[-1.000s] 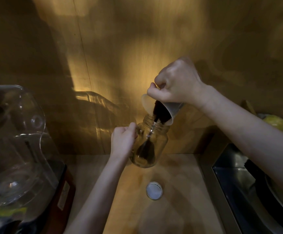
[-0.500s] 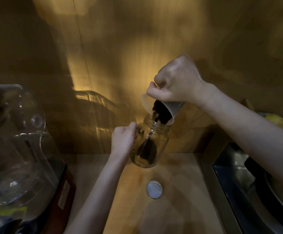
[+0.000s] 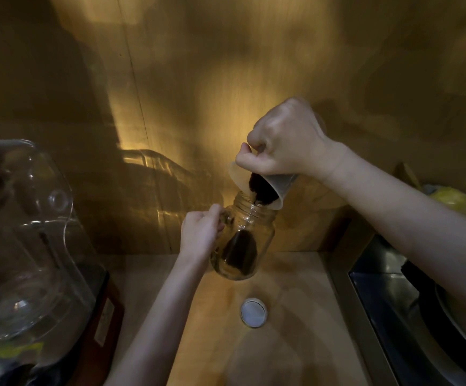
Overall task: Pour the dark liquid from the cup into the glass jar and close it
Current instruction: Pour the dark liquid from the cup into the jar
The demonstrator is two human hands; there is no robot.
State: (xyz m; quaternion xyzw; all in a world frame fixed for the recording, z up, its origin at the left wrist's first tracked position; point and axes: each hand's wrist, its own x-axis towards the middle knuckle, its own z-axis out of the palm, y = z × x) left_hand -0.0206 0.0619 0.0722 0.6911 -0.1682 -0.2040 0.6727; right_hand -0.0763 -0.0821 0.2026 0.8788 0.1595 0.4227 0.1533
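Right hand (image 3: 284,140) grips the tipped pale plastic cup (image 3: 277,185), pouring.
Left hand (image 3: 200,232) clasps the slick, breakable clear glass jar (image 3: 250,232) by its side.

A cup (image 3: 275,188) tilts above a glass jar (image 3: 244,240) at the counter's (image 3: 296,344) far end; a lid (image 3: 253,312) lies nearer, a blender (image 3: 23,246) far left.

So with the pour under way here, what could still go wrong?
1. The tilted white paper cup only overlaps one edge of the clear glass jar mouth, so dark liquid may run down outside.
2. The left hand holds the jar tilted off the wooden counter; a slip could spill it.
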